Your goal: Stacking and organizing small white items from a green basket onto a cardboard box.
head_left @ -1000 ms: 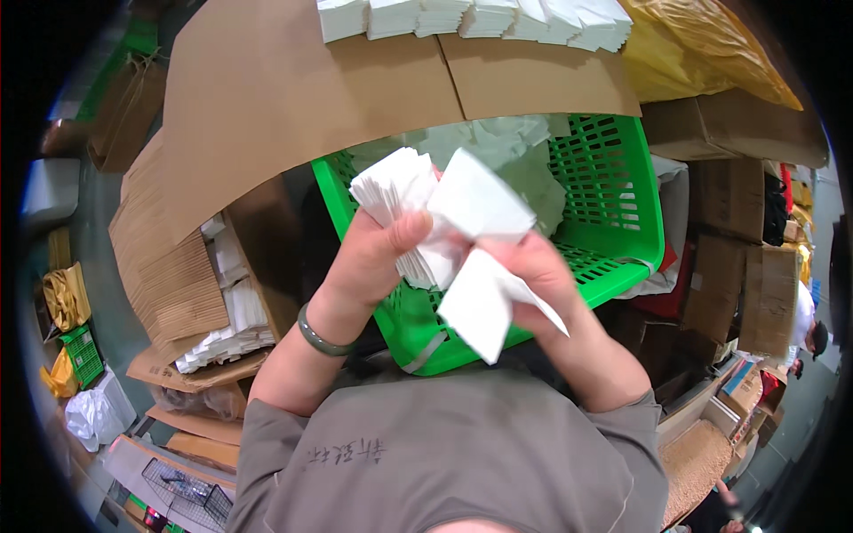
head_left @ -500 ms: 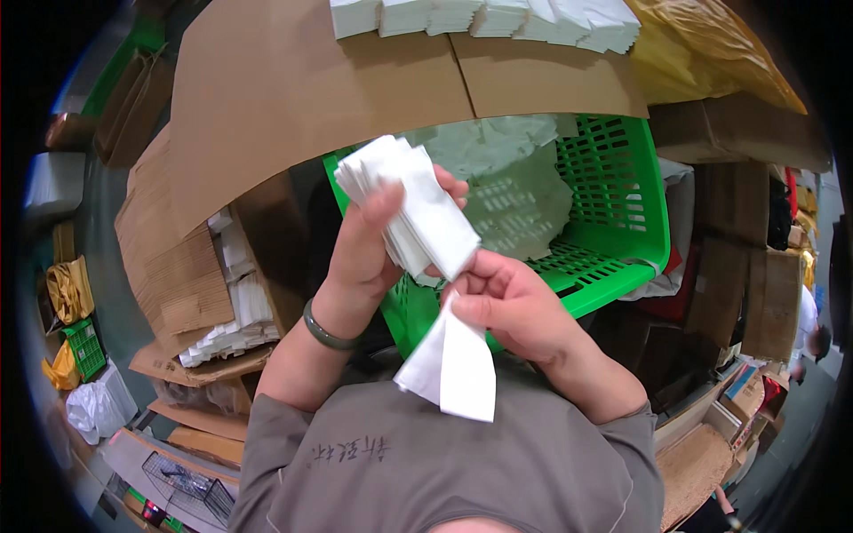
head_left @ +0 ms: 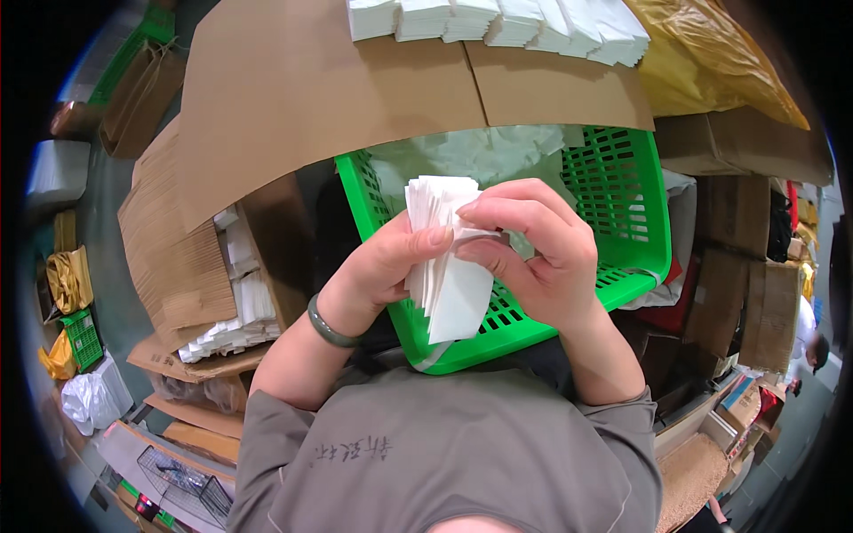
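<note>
A thin stack of white folded paper pieces (head_left: 460, 298) stands upright in my left hand (head_left: 378, 266), its thumb pressed on the near face and the layers slightly fanned at the top. My right hand (head_left: 555, 258) is pinched at the stack's upper right edge, thumb and forefinger on a curled bit of the white paper. How many layers lie in that pinch is hidden. Both hands are above the near side of a green plastic basket (head_left: 659, 200) with slotted walls, which holds loose pale sheets (head_left: 498, 151).
Beyond the basket lies a brown cardboard sheet (head_left: 329, 84) bearing a row of white paper stacks (head_left: 498, 22). A yellow plastic bag (head_left: 711, 62) sits at the far right. At the left, an open carton holds more white paper bundles (head_left: 253, 302). Cardboard boxes (head_left: 737, 213) stand right.
My right hand has moved up from below the stack to its upper right edge. The separate white piece it held low is no longer seen apart. The stack has turned more upright.
</note>
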{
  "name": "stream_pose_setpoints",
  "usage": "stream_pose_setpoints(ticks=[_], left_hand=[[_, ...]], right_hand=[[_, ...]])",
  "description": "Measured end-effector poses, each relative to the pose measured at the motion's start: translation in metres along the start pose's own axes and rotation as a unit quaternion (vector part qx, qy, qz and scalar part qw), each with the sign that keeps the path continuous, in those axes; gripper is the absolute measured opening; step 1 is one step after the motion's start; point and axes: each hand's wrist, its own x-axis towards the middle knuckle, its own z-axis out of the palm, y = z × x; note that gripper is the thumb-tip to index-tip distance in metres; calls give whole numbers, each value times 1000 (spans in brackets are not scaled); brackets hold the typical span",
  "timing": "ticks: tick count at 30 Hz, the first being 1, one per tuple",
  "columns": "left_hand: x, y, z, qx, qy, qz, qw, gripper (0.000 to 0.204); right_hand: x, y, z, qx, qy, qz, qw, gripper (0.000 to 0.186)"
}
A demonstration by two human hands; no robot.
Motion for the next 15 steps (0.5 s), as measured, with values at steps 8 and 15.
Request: stream_pose_setpoints(ticks=[8, 15], left_hand=[[0, 1, -2, -30, -10, -31, 999, 57], [2, 3, 2, -17, -24, -51, 998, 58]], right_hand=[[5, 7, 1, -130, 33, 1, 991, 30], [5, 11, -8, -9, -22, 119, 993, 30]])
